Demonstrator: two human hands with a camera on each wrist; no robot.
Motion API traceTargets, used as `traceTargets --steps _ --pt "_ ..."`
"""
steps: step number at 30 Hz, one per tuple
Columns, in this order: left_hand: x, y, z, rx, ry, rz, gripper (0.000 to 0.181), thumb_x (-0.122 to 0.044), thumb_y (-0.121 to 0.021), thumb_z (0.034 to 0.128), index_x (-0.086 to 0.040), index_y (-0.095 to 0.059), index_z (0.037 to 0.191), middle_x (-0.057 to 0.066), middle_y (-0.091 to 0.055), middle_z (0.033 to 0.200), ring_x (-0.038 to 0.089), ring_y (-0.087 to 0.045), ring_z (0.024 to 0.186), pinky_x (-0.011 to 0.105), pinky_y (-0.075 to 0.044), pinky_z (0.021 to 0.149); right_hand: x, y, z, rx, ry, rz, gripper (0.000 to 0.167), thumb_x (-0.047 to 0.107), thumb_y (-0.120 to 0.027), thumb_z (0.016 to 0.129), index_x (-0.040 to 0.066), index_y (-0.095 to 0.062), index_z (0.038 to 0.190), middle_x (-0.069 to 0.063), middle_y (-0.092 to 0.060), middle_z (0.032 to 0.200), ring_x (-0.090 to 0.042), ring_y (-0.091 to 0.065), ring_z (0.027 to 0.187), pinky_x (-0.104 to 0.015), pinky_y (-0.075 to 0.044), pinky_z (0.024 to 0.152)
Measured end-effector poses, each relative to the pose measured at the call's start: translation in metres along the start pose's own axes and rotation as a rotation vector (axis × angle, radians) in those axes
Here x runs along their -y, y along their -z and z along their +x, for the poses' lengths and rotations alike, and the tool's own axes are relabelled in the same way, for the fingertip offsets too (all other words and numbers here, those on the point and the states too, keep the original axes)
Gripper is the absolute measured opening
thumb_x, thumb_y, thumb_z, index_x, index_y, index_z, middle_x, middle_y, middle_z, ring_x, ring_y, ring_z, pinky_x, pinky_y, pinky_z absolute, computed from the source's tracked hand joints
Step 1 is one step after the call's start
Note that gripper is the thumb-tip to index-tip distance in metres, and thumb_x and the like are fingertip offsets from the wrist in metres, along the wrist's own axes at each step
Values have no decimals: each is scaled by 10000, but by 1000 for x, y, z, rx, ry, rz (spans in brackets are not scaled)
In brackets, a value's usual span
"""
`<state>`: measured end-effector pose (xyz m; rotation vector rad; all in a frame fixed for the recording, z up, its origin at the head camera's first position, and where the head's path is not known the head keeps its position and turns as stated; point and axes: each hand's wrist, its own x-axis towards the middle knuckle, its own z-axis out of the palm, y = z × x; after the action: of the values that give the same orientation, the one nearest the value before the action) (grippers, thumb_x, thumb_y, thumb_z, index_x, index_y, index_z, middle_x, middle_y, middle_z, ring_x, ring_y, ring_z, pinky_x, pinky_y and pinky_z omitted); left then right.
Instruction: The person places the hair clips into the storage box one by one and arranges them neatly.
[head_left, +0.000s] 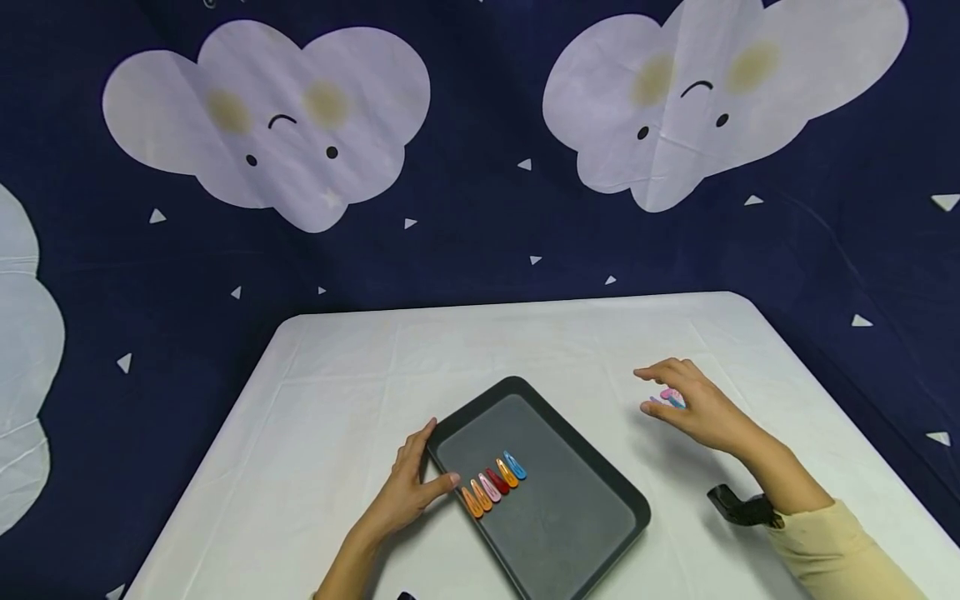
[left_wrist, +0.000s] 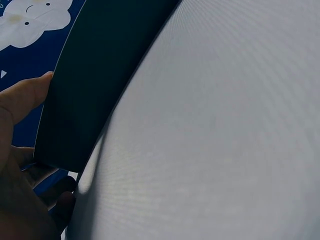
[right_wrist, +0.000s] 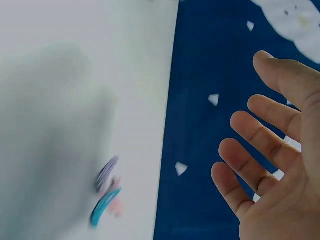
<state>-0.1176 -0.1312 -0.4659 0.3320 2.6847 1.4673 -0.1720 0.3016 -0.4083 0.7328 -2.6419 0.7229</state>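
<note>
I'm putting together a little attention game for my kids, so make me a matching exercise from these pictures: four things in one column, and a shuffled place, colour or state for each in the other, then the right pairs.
Column one:
1. Tray
2. Row of clips
3. Left hand
4. Right hand

Column two:
A. Raised and holding nothing, near the loose clips on the table
B. Lying side by side inside the tray
C. Plain dark grey
D. Holding the tray's edge

Right pairs: 1-C, 2-B, 3-D, 4-A.
</note>
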Motion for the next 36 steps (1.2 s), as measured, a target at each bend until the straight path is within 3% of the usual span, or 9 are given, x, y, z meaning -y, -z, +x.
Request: traceTargets --steps 5,13,24,36 --pt "0 0 0 8 8 6 883 -332 -722 811 -103 -224 1504 140 -350 1475 347 -283 1350 671 -204 1033 -18 3 -17 -5 -79 -20 399 218 -735 816 130 -626 1191 -2 -617 1113 -92 -469 987 -247 -393 803" --pt "0 0 -2 11 19 -1 877 -334 -716 816 -116 -221 1506 142 -336 1483 354 -269 1361 684 -194 1030 -38 1 -32 20 -189 -33 403 246 -724 827 109 -624 1192 -23 -620 1093 -89 -475 967 -316 -428 766" --pt "0 -1 -2 18 24 -21 883 -326 -724 809 -131 -220 1508 124 -333 1488 327 -264 1369 679 -183 1039 -60 0 -42 72 -248 -18 441 224 -734 811 58 -611 1200 -126 -614 1082 -263 -505 966 -353 -389 757" --pt "2 -2 -3 17 24 -18 881 -315 -725 810 -130 -219 1508 129 -332 1488 342 -257 1376 689 -184 1036 -79 -3 -46 116 -288 -38 429 139 -713 804 3 -600 1194 -184 -613 1021 -286 -495 923 -358 -352 743"
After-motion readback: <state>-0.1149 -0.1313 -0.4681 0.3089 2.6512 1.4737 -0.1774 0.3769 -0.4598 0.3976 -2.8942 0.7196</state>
